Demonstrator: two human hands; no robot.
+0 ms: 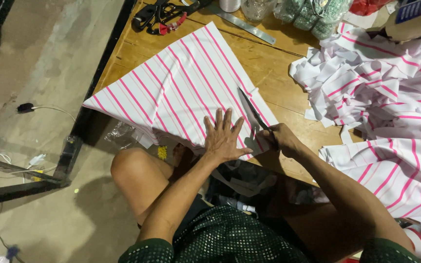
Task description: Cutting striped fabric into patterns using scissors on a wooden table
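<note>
Striped cloth [181, 87] lies on the wooden table [278, 73]. Left hand [223, 139] presses it flat, fingers spread. Right hand [279, 139] grips scissors [252, 113] beside it.

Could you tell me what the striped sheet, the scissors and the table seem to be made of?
Striped sheet: likely thin woven cloth, matte; it lies flat with soft edges. Scissors: blades look like dark metal. Table: bare wood, worn, with visible grain and plank seams.
</note>
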